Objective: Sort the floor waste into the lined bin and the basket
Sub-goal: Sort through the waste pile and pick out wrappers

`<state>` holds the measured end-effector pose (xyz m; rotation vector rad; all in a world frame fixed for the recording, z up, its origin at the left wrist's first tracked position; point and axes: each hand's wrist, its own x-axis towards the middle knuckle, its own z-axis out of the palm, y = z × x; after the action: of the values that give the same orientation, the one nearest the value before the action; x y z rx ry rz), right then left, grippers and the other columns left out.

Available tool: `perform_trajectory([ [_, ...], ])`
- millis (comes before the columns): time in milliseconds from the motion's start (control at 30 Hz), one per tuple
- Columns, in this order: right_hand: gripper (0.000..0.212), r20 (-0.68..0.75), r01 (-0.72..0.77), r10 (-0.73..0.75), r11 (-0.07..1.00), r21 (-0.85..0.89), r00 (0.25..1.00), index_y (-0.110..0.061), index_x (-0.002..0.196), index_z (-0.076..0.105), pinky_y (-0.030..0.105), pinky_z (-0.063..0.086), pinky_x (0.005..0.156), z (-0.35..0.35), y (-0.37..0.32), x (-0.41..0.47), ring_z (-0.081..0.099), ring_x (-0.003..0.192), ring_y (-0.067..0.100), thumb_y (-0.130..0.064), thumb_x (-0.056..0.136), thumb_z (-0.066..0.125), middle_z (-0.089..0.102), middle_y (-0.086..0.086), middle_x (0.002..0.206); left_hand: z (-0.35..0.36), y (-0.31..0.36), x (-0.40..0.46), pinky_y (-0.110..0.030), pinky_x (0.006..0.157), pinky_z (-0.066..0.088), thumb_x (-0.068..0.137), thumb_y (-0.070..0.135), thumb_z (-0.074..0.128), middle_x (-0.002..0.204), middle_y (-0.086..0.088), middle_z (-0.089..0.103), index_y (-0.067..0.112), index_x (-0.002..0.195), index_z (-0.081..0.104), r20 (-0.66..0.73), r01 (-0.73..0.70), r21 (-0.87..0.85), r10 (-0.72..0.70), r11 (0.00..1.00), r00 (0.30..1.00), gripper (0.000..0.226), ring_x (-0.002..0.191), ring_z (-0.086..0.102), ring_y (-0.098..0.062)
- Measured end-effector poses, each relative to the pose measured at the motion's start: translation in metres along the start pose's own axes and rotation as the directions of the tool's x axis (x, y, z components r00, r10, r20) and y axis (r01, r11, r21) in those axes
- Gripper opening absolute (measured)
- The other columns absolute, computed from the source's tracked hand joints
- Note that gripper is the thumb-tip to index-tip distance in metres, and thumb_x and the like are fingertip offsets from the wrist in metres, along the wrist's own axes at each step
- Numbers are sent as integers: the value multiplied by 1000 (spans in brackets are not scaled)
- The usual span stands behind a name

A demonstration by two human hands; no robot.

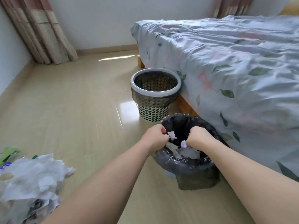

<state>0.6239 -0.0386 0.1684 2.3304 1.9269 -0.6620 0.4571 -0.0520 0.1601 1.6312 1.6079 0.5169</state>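
Hovering hands (176,136) pinch paper scraps (171,135) over lined bin (191,165).

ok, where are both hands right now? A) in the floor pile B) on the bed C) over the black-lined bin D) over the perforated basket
C: the left hand and right hand each pinch a scrap of white paper above the black-lined bin, which already holds paper.

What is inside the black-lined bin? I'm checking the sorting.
Crumpled white paper pieces lie inside the black-lined bin; both hands hide part, and the bottom is unseen.
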Motion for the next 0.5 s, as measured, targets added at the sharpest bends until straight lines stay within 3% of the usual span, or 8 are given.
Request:
perform_trajectory([
  [67,24,-6,23,-22,1000,18,1000,-11,64,44,25,31,44,6,-6,2,52,62,24,-12,82,60,50,5,65,-6,-8,1,-43,79,57,85,16,50,95,-10,67,14,92,59,-12,5,37,-5,999,1000,12,86,66,-28],
  [167,8,-31,175,-173,984,42,984,-9,79,57,25,41,55,15,-39,-5,60,74,26,-14,84,56,61,7,80,-44,-42,-13,-32,74,53,86,14,45,94,-6,67,14,95,62,-59,68,108,-62,992,996,19,80,62,-22],
  [233,15,29,305,-305,952,19,952,-8,97,63,30,50,69,25,-77,-12,63,88,26,-17,88,55,65,8,96,-82,-80,-31,-29,73,49,88,14,44,96,-5,67,14,100,62,-105,138,160,-122,977,987,22,79,58,-21],
  [333,24,171,510,-491,855,-95,854,-6,104,65,37,56,81,50,-142,-32,64,92,27,-17,87,52,66,9,103,-136,-140,-72,-29,72,50,88,15,43,97,-1,66,18,103,61,-125,257,257,-231,932,965,24,77,58,-17],
  [500,23,223,779,-747,612,-139,627,-13,104,59,29,46,76,123,-265,-94,56,97,24,-12,86,44,57,3,106,-200,-258,-182,-27,78,47,88,14,43,105,0,66,16,105,65,-62,422,402,-435,813,898,28,95,61,-17],
])
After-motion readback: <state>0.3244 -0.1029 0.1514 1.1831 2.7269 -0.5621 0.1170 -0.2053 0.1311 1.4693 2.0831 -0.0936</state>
